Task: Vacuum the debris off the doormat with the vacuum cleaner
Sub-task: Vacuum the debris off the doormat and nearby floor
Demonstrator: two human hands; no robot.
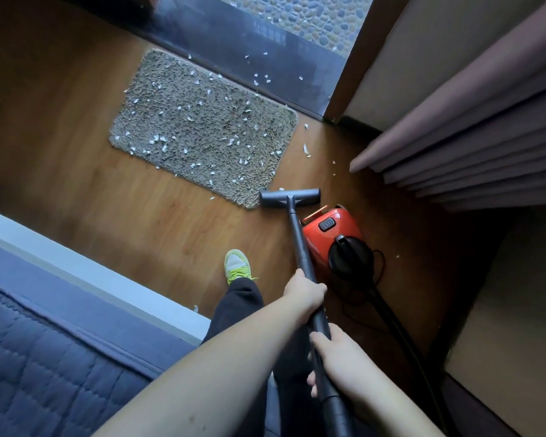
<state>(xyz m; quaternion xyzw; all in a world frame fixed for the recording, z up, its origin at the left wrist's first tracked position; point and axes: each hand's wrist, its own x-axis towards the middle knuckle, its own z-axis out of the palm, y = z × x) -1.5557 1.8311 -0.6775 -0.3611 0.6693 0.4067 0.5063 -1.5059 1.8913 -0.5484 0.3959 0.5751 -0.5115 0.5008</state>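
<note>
Here, you hold the wand [300,247] with both hands. Your left hand [303,293] grips it higher along the tube, fingers curled round it; your right hand [336,364] grips it nearer to you, where the tube meets the hose [401,335], with the fingertips wrapped underneath. The nozzle [290,197] sits flat on the wood floor [76,184], its left end just at the mat's [202,127] near corner; whether it overlaps the pile there is hard to tell. The mat lies askew beside the dark threshold [265,55], strewn with white scraps [156,140]. More scraps lie on the threshold and on the floor to the mat's right. The red vacuum [328,238] stands on the floor just right of the wand, its black hose running back toward you, a thin cord [382,263] beside it. Your green shoe [237,266] is planted left of the wand. A curtain [470,146] hangs at right; a quilted blue bed [44,357] fills the lower left.
</note>
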